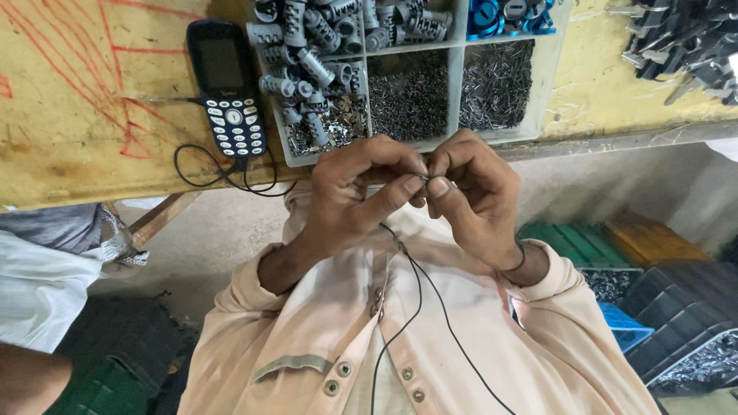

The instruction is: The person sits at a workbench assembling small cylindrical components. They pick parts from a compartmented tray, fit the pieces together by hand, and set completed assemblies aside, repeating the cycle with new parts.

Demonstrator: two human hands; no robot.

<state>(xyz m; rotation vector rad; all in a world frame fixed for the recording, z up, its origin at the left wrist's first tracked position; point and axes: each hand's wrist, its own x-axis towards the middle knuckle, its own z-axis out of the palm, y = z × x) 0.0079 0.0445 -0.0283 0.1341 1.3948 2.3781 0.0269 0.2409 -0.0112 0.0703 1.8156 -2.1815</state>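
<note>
Nearest the camera lies the person's pale buttoned shirt [430, 338], over which two thin black cords [419, 296] run up toward the hands. Just above it, the left hand [350, 204] and the right hand [473, 200] meet fingertip to fingertip, both closed narrowly on a tiny metal piece [424, 177] pinched between thumbs and forefingers; the piece is too small to identify further. It is held in the air close to the body and just short of the counter [84, 115] edge, a position that appears to keep the fine work under the eyes and within easy reach of the supplies. At the counter edge, directly beyond the hands, stands a clear plastic tray [550, 84] divided into compartments. Its left compartments hold grey ribbed cylinders [307, 65] heaped loosely, with small bright metal bits beneath them; the two middle front compartments hold dense masses of fine dark pins [450, 92]; a far compartment holds blue rings [500, 15]. Left of the tray a dark keypad phone [227, 84] lies flat with a black cable [223, 173] looped off the counter edge. At the far right of the counter rests a pile of dark metal keys [684, 46]. Below the counter on the right, crates on the floor [615, 192] hold more small metal parts [611, 283].
</note>
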